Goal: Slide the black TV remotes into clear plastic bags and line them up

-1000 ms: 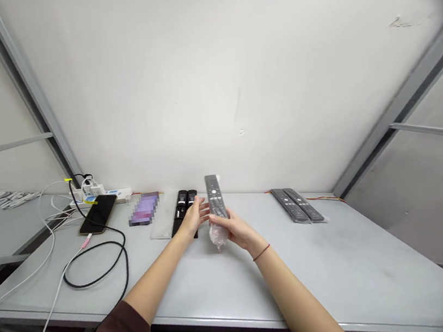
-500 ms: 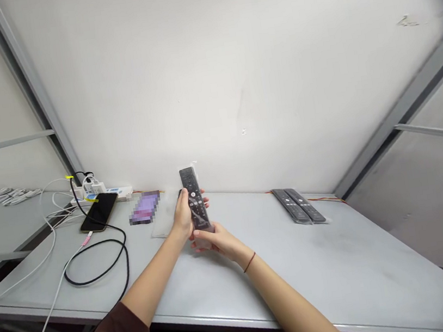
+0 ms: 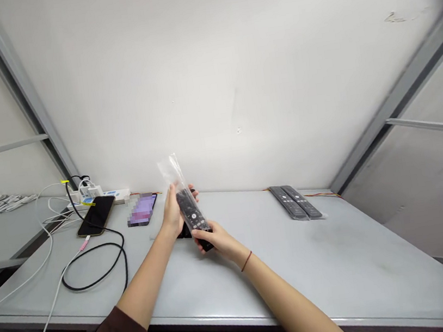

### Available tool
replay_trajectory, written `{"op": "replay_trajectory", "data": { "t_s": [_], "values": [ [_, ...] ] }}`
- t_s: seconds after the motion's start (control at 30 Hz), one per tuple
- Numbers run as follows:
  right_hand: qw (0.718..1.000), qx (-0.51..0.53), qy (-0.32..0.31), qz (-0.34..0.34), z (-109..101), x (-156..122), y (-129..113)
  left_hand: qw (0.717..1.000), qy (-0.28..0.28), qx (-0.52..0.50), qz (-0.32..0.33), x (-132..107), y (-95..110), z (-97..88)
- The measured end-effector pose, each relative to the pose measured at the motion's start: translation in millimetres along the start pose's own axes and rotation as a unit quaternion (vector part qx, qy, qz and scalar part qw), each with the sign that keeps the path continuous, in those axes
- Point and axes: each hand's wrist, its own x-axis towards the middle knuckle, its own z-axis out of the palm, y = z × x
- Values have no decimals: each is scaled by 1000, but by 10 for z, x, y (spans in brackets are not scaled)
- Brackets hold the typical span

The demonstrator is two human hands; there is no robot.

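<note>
Remote (image 3: 193, 211) is held up over the table (image 3: 342, 264), left of centre, tilted, far end leaning left. Clear plastic bag (image 3: 172, 170) covers most of it and runs slack past the far end; near end is bare. Left hand (image 3: 172, 215) grasps bag and remote along the upper part, thumb on the left. Right hand (image 3: 220, 241) pinches the near end, thumb on top. Dark items (image 3: 184, 232) on the table behind the hands, mostly hidden. Pair of bagged remotes (image 3: 287, 203) lies far right, side by side. Left: two phones (image 3: 96, 215), power strip (image 3: 121, 193) at far edge, looped black cable (image 3: 124, 251).
</note>
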Motion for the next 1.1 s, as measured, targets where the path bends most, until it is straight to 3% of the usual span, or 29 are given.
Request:
{"op": "replay_trajectory", "data": {
  "t_s": [0.1, 0.17, 0.37, 0.5, 0.57, 0.67, 0.73, 0.8, 1.1],
  "values": [
    [1000, -2, 18, -15, -32, -6, -40, 1000, -6, 23, -7, 26, -100, -16],
    [1000, -8, 13, -7, -71, -15, -67, 1000, 13, 13, 25, 90, -63, -49],
    [998, -49, 15, 46, -263, -12, -77, 979, 137, 15, 150, 457, 475, -347],
    [995, -21, 69, 67, -358, 16, -48, 957, 182, 215, 63, 631, 550, -681],
    [994, -3, 76, 74, -377, 25, -38, 923, 164, 346, 19, 667, 457, -839],
    [995, 11, 71, 69, -377, 28, -35, 834, 108, 541, 20, 689, 305, -996],
    [995, 10, 72, 71, -367, 27, -37, 770, 92, 631, 31, 700, 242, -1040],
    [994, 8, 74, 75, -357, 28, -39, 726, 91, 681, 40, 714, 207, -1052],
    [994, 11, 78, 80, -352, 42, -18, 639, 72, 766, 30, 695, 64, -1044]
  ]
}}
